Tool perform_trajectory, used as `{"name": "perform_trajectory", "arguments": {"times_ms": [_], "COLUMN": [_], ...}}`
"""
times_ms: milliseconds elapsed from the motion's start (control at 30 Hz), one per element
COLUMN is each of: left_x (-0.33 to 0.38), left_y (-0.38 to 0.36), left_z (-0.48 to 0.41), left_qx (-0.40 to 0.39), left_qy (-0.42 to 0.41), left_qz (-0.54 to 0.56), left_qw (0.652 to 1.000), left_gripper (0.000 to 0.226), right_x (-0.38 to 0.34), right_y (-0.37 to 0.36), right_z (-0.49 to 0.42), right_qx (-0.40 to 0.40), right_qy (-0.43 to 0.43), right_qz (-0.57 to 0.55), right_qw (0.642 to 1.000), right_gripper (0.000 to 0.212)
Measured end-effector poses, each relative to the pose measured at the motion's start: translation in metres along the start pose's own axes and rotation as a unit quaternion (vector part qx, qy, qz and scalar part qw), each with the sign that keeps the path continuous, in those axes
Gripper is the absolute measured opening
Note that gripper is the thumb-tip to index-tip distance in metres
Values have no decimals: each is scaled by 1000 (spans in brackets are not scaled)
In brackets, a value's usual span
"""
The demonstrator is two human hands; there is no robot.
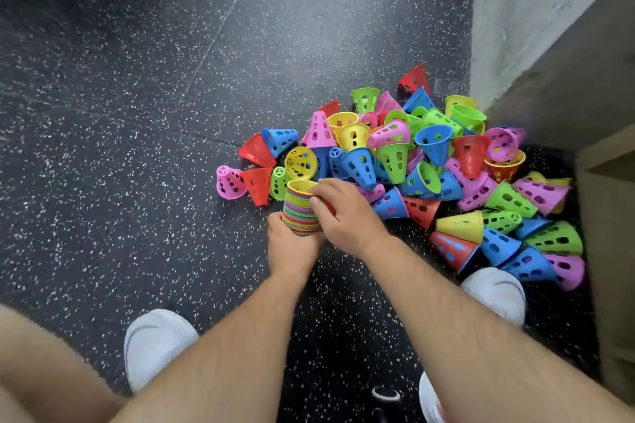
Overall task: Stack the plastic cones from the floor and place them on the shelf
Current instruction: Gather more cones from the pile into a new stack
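A large pile of perforated plastic cones (pixel 405 161) in red, blue, green, yellow and pink lies on the dark speckled floor against the wall corner. My left hand (pixel 292 244) grips the lower end of a nested stack of multicoloured cones (pixel 299 208), its yellow open rim facing up and away. My right hand (pixel 347 213) holds the stack's right side near the top, thumb against the rims. A red cone (pixel 258 184) and a pink cone (pixel 229 182) lie just left of the stack.
A grey concrete wall (pixel 508 21) rises at the right. A wooden shelf unit (pixel 604 216) stands at the far right edge. My white shoes (pixel 154 343) (pixel 496 292) sit on the speckled rubber floor (pixel 137 113), which stretches bare to the left.
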State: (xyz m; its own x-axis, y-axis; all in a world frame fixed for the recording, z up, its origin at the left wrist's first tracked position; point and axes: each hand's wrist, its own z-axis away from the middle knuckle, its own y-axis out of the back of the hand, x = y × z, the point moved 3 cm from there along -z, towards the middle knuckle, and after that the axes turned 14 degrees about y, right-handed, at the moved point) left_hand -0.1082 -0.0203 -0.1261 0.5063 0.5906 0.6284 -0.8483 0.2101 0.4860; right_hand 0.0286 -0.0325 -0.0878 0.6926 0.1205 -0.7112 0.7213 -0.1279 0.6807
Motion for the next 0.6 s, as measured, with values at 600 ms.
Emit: {"name": "perform_trajectory", "arguments": {"times_ms": [600], "left_x": [-38], "left_y": [25], "left_z": [-2], "left_qx": [-71], "left_qy": [15], "left_qz": [-49], "left_qw": [996], "left_gripper": [61], "right_x": [26], "right_y": [-7], "right_z": [-16], "right_qx": [-190], "right_qy": [-82], "right_qz": [323], "right_qw": [923], "right_gripper": [37]}}
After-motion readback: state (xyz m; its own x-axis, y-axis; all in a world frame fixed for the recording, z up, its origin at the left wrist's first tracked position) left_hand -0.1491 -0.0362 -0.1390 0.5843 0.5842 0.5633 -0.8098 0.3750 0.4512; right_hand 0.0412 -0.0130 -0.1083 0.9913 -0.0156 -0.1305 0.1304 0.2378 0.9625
